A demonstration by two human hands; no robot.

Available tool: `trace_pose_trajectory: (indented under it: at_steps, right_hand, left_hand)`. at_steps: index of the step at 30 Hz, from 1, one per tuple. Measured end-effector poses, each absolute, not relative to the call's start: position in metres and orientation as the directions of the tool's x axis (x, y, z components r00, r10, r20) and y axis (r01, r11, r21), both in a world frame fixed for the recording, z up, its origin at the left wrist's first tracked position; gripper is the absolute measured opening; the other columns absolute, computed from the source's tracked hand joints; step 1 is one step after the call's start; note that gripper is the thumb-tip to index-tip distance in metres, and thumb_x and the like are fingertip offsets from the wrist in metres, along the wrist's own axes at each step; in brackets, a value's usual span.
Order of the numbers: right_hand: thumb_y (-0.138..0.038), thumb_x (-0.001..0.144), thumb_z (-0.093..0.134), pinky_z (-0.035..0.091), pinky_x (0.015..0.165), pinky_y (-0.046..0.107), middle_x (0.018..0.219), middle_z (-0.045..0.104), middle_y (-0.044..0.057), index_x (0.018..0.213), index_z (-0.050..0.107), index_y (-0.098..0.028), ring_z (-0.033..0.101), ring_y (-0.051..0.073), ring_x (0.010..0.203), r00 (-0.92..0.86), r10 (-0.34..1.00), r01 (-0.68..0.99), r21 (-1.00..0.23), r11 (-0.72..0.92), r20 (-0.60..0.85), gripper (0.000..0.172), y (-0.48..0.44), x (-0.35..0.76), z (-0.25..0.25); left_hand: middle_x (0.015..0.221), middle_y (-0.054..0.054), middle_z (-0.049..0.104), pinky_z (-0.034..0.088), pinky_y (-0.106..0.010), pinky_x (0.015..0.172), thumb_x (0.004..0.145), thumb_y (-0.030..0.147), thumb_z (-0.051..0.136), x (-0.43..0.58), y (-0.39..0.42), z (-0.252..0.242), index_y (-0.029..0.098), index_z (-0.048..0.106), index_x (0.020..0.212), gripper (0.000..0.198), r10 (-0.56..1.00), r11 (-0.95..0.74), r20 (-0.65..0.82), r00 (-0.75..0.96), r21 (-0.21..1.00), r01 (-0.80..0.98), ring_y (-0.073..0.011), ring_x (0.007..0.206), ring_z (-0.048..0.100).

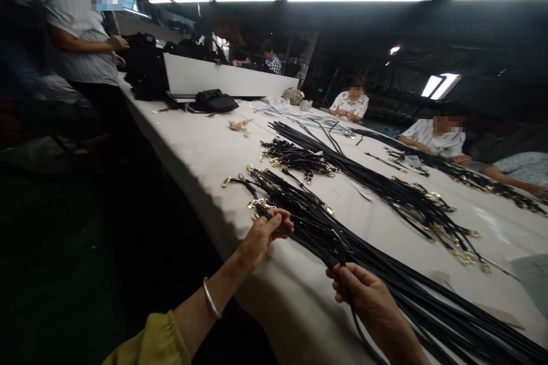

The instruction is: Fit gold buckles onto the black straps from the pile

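Black strap [309,247]: spanning the gap between the two hands above the near edge of the table [188,151], beside a bundle of long black straps [402,282]. Judging by its droop, it is probably light, limp and not fragile, perhaps a little slick; a thumb-and-finger grip on the flat length, clear of any metal, is seeming the surest hold. The left hand [270,227] is pinching it near one end, thumb pressing against bent fingers; the right hand [362,285] is pinching it farther along, thumb over the curled forefinger, with a length hanging below. Gold clasps [252,204] are lying just beyond the left fingers; whether any belongs to this strap I cannot tell. Past these, a pile of short straps [295,158] and a second long bundle [368,174] are resting on the cloth, and a black pouch [216,101] is sitting farther off. Co-workers are lining the far side; a standing person [79,28] is working at upper left. The right forearm and the hanging length are running out of frame; the left palm is hiding the fingertips' exact contact, and the floor is fading into darkness.
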State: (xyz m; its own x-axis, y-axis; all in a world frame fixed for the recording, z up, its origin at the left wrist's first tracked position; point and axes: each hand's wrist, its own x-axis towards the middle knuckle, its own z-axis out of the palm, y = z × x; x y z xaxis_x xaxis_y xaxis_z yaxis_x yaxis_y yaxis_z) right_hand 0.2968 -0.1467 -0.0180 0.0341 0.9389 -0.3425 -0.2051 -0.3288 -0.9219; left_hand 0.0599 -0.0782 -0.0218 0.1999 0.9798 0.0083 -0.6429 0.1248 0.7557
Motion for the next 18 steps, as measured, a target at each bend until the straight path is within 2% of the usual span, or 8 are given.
trace_pose_trajectory:
  at_steps: [5, 7, 10, 12, 14, 16, 17, 18]
  right_hand:
    - [-0.043, 0.052, 0.093, 0.055, 0.055, 0.025, 0.074, 0.072, 0.005, 0.074, 0.074, -0.016, 0.061, 0.014, 0.06, 0.116, 0.914, -0.185, -0.912, -0.366, -0.39, 0.04, -0.145, 0.315, -0.029]
    - [-0.043, 0.049, 0.094, 0.056, 0.056, 0.025, 0.074, 0.072, 0.005, 0.073, 0.074, -0.016, 0.062, 0.014, 0.06, 0.151, 0.897, -0.187, -0.903, -0.387, -0.416, 0.042, -0.145, 0.321, -0.031]
    - [-0.043, 0.047, 0.095, 0.057, 0.057, 0.026, 0.074, 0.073, 0.004, 0.072, 0.073, -0.017, 0.063, 0.015, 0.06, 0.165, 0.886, -0.192, -0.895, -0.402, -0.433, 0.043, -0.145, 0.326, -0.029]
    - [-0.042, 0.047, 0.095, 0.057, 0.058, 0.026, 0.073, 0.073, 0.004, 0.072, 0.072, -0.017, 0.063, 0.015, 0.06, 0.158, 0.889, -0.204, -0.895, -0.397, -0.43, 0.042, -0.146, 0.325, -0.025]
    - [-0.041, 0.049, 0.094, 0.057, 0.057, 0.026, 0.072, 0.072, 0.004, 0.071, 0.072, -0.016, 0.063, 0.014, 0.06, 0.132, 0.896, -0.231, -0.893, -0.387, -0.423, 0.041, -0.148, 0.321, -0.018]
    - [-0.041, 0.051, 0.094, 0.056, 0.056, 0.025, 0.073, 0.071, 0.005, 0.071, 0.071, -0.015, 0.062, 0.013, 0.06, 0.087, 0.904, -0.263, -0.885, -0.385, -0.419, 0.04, -0.15, 0.316, -0.01]
    - [-0.041, 0.052, 0.093, 0.055, 0.056, 0.024, 0.073, 0.071, 0.005, 0.071, 0.07, -0.014, 0.061, 0.013, 0.06, 0.057, 0.907, -0.276, -0.88, -0.387, -0.417, 0.04, -0.15, 0.313, -0.006]
    - [-0.04, 0.054, 0.093, 0.054, 0.055, 0.023, 0.074, 0.071, 0.006, 0.072, 0.07, -0.013, 0.061, 0.012, 0.059, 0.026, 0.91, -0.287, -0.875, -0.391, -0.415, 0.039, -0.15, 0.31, -0.002]
  left_hand:
    - [0.087, -0.006, 0.066, 0.048, -0.025, 0.069, 0.078, 0.031, 0.077, 0.054, -0.078, -0.02, 0.014, 0.061, 0.112, 0.041, 0.989, 0.033, 0.056, 0.139, 0.825, -0.564, -0.0165, 0.081, 0.062]
    - [0.088, -0.006, 0.065, 0.05, -0.025, 0.068, 0.077, 0.031, 0.077, 0.052, -0.076, -0.022, 0.015, 0.059, 0.112, 0.042, 0.99, 0.021, 0.06, 0.128, 0.835, -0.55, -0.0166, 0.081, 0.061]
    - [0.094, -0.009, 0.065, 0.052, -0.03, 0.072, 0.074, 0.03, 0.078, 0.046, -0.071, -0.028, 0.013, 0.058, 0.112, 0.046, 0.986, 0.011, 0.077, 0.147, 0.854, -0.52, -0.0205, 0.087, 0.061]
    - [0.111, -0.014, 0.062, 0.052, -0.037, 0.082, 0.073, 0.03, 0.078, 0.038, -0.069, -0.03, 0.014, 0.052, 0.123, 0.058, 0.994, -0.033, 0.075, 0.077, 0.893, -0.448, -0.0255, 0.101, 0.06]
    - [0.133, -0.019, 0.051, 0.045, -0.046, 0.098, 0.076, 0.031, 0.075, 0.029, -0.069, -0.029, 0.016, 0.04, 0.136, 0.071, 0.981, -0.161, 0.127, -0.148, 0.957, -0.24, -0.031, 0.121, 0.051]
    - [0.147, -0.019, 0.037, 0.032, -0.051, 0.11, 0.08, 0.03, 0.071, 0.025, -0.073, -0.022, 0.018, 0.032, 0.144, 0.075, 0.874, -0.326, 0.351, -0.336, 0.936, 0.131, -0.0322, 0.136, 0.036]
    - [0.15, -0.016, 0.035, 0.027, -0.051, 0.114, 0.083, 0.029, 0.069, 0.026, -0.077, -0.017, 0.02, 0.03, 0.145, 0.073, 0.813, -0.415, 0.502, -0.296, 0.855, 0.31, -0.0309, 0.14, 0.031]
    - [0.15, -0.014, 0.037, 0.024, -0.05, 0.116, 0.086, 0.028, 0.066, 0.03, -0.083, -0.011, 0.023, 0.031, 0.145, 0.069, 0.764, -0.514, 0.626, -0.158, 0.737, 0.439, -0.0289, 0.141, 0.03]
